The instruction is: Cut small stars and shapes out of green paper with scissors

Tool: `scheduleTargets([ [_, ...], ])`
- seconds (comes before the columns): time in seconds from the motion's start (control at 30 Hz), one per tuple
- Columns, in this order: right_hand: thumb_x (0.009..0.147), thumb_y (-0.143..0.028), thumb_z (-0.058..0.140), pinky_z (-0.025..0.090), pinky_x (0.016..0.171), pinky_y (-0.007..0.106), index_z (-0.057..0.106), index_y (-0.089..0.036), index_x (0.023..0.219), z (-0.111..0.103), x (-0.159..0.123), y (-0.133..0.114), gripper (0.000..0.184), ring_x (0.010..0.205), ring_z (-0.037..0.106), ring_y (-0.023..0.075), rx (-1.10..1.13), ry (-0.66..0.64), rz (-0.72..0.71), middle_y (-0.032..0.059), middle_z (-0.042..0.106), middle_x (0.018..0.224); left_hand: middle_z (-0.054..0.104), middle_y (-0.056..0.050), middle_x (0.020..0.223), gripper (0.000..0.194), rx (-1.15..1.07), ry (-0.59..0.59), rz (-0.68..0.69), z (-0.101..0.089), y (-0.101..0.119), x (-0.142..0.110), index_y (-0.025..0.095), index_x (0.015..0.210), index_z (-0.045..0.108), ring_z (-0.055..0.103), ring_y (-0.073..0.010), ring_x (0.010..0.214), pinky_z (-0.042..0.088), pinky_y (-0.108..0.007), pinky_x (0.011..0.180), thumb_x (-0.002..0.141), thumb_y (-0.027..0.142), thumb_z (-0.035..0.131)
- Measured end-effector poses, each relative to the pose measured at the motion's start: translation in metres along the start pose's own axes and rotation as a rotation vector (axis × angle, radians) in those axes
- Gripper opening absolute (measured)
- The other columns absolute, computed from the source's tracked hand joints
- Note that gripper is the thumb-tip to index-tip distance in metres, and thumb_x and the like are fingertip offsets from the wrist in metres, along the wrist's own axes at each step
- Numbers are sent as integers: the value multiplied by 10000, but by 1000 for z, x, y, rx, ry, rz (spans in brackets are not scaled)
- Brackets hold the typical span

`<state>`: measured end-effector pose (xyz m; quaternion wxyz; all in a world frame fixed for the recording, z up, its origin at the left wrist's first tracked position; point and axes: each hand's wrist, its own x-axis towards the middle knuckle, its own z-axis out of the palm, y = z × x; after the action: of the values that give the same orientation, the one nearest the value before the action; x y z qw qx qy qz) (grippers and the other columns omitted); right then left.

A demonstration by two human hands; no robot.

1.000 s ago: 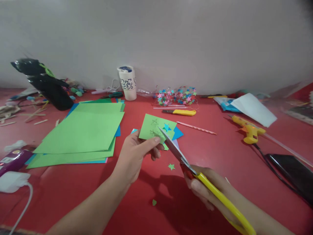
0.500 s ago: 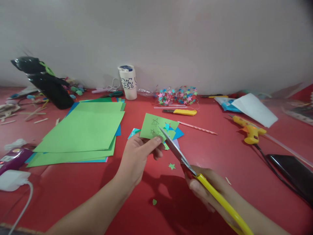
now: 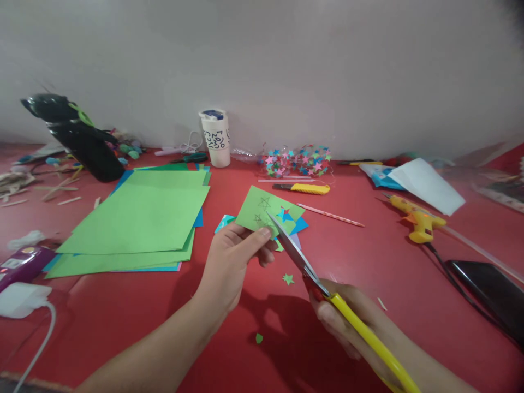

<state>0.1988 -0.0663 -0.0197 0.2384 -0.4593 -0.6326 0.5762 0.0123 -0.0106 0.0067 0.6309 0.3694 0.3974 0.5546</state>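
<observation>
My left hand (image 3: 231, 262) pinches a small green paper piece (image 3: 262, 210) with pencilled stars on it, thumb on top, held above the red table (image 3: 123, 311). My right hand (image 3: 347, 319) grips yellow-handled scissors (image 3: 327, 295); their blades reach up and left into the paper's right edge. A tiny green cut-out star (image 3: 288, 279) lies on the table under the blades, and a small green scrap (image 3: 258, 338) lies nearer me. Blue and green paper offcuts (image 3: 301, 224) lie beneath the held piece.
A stack of green and blue sheets (image 3: 143, 218) lies left. Behind are a patterned cup (image 3: 216, 138), a pile of coloured stars (image 3: 297, 160), a yellow utility knife (image 3: 305, 189) and a pencil (image 3: 329, 214). A yellow glue gun (image 3: 415, 217) and dark tablet (image 3: 487, 289) sit right.
The green paper piece has turned slightly in my left hand, its far edge lifting. The scissors stay at its right edge, shifted a little.
</observation>
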Motion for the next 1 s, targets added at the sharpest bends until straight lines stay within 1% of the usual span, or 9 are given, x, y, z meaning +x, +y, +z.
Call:
scheduleTargets([
  [0.17, 865, -677, 361, 181, 359, 224, 285, -243, 662, 2, 0, 2, 485, 356, 246, 59, 12, 12, -2, -114, 277, 452, 652, 12, 530, 84, -37, -8, -12, 0, -2, 0, 144, 654, 643, 552, -60, 432, 420, -165, 441, 709, 193, 681],
  [0.37, 846, -702, 361, 173, 343, 217, 293, -243, 660, 2, 2, 5, 500, 339, 229, 52, 14, 27, 25, -121, 271, 439, 657, 2, 544, 122, -52, -2, -48, 0, -3, 0, 140, 633, 632, 560, -66, 446, 430, -176, 456, 701, 222, 692],
  [0.53, 810, -738, 373, 171, 324, 204, 296, -243, 658, 0, 2, 3, 523, 340, 229, 51, 15, 10, 61, -121, 262, 446, 645, 12, 531, 92, -12, 5, -20, -1, -2, 0, 148, 652, 636, 555, -70, 438, 430, -186, 457, 700, 212, 682],
  [0.73, 823, -721, 377, 179, 329, 200, 312, -236, 658, 0, 2, 3, 516, 357, 234, 52, -13, 20, 54, -109, 271, 476, 638, 12, 523, 75, 46, -9, 14, -2, 0, 2, 150, 653, 642, 540, -67, 432, 417, -178, 441, 696, 203, 671],
  [0.9, 802, -747, 369, 196, 329, 196, 312, -234, 652, -1, 1, 3, 537, 379, 244, 56, -51, 41, 82, -99, 271, 515, 632, 13, 513, 85, 82, -20, 17, -3, 3, 2, 150, 643, 646, 525, -62, 421, 406, -176, 429, 708, 202, 660],
  [1.0, 799, -753, 360, 187, 326, 200, 317, -236, 657, -1, 1, 3, 538, 379, 239, 60, -63, 31, 88, -97, 275, 507, 631, 12, 508, 89, 93, -15, 19, -3, 3, 1, 152, 640, 647, 524, -67, 420, 405, -183, 428, 709, 207, 658],
])
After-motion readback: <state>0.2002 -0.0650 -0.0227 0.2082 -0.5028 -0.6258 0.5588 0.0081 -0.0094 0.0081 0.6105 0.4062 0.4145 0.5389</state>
